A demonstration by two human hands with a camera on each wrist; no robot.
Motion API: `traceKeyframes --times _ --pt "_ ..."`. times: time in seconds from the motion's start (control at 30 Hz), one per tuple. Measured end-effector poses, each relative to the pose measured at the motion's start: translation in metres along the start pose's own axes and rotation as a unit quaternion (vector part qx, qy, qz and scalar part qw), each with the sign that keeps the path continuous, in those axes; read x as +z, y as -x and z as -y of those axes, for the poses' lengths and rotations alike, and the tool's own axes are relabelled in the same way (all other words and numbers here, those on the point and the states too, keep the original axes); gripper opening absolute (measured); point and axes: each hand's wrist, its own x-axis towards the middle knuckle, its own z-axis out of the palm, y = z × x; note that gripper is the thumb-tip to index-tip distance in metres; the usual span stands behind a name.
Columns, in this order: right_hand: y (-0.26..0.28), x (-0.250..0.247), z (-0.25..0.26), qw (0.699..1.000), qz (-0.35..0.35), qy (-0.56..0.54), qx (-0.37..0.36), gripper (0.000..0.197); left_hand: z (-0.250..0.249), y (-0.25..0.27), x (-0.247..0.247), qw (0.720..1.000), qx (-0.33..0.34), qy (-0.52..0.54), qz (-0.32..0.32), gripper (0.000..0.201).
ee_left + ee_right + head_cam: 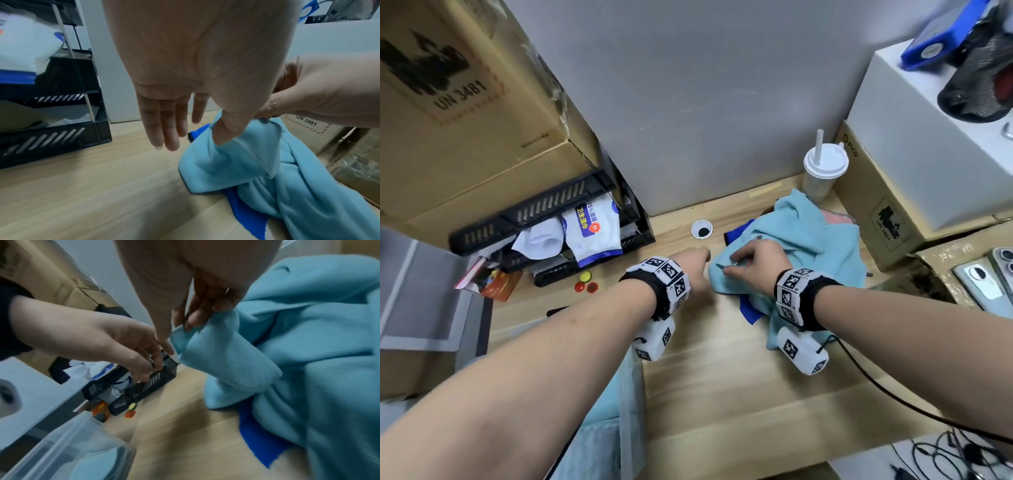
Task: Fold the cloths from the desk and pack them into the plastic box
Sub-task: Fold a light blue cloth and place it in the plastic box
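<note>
A crumpled light-blue cloth (811, 240) lies on the wooden desk (722, 359), on top of a dark-blue cloth (750, 313). A pink cloth (839, 217) shows behind the pile. My right hand (743, 263) pinches the light-blue cloth's left edge (205, 340) between thumb and fingers and lifts it a little. Just left of it is my left hand (698, 263), its fingers (166, 126) straight and its thumb (224, 128) tucked into a fold of the same cloth. The clear plastic box (61, 443) stands at the near left under my left forearm, with a light-blue cloth (98, 467) inside.
A black file tray (551, 222) with white packets stands at the left, with red and yellow caps (585, 284) in front of it. Behind the pile are a lidded cup with a straw (823, 171) and cardboard boxes (887, 212). Phones (983, 277) lie at the right. A black cable (893, 397) crosses the near right.
</note>
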Motion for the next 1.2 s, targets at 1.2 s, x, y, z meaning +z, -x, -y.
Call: traceKeyframes --times 1.2 --pt "-0.016 -0.038 0.163 0.975 -0.063 -0.21 -0.017 0.015 0.066 0.086 -0.088 0.978 -0.013 0.191 -0.086 0.027"
